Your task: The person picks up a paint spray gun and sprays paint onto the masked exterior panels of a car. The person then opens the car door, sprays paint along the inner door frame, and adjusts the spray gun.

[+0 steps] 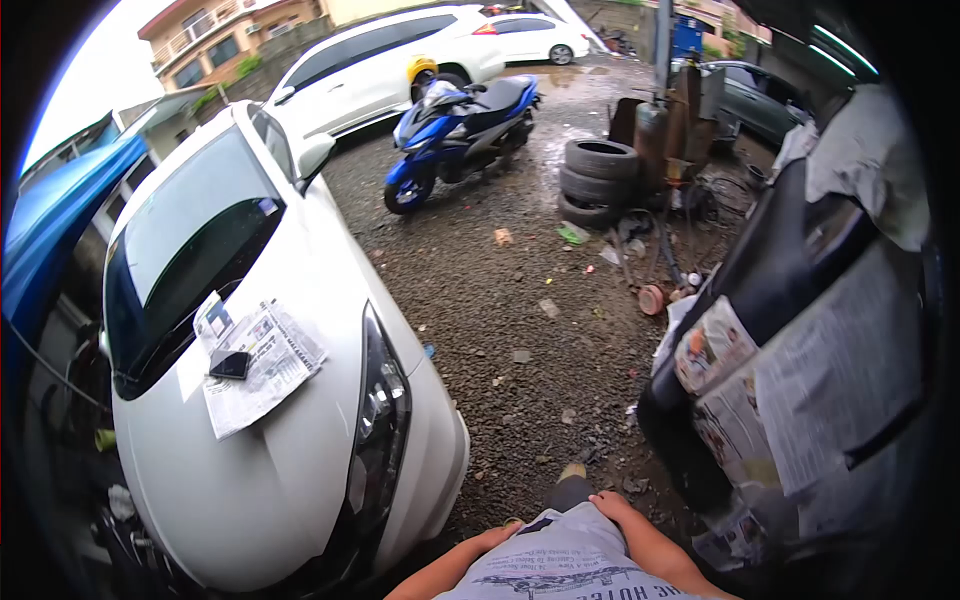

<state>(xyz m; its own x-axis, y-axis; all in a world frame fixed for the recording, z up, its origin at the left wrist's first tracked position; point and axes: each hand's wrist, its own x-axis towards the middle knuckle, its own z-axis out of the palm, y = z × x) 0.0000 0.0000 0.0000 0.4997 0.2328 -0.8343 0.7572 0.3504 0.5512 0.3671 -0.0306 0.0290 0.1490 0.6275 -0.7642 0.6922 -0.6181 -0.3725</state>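
Grey gravel [500, 385] beside a white car [290, 460]; left hand [497, 535], right hand [611, 506] low by the shirt [570, 555]; finger state, I cannot tell.

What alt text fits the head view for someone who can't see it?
The wearer's left hand and right hand are beside their shirt in a gravel yard. At left, a white car has newspaper and a dark, flat object on its hood; ahead are a blue scooter and stacked tires.

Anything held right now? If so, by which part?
Nothing visibly held. Right hand rests beside the shirt; left hand is at its other side, fingers too unclear to rule out a hold.
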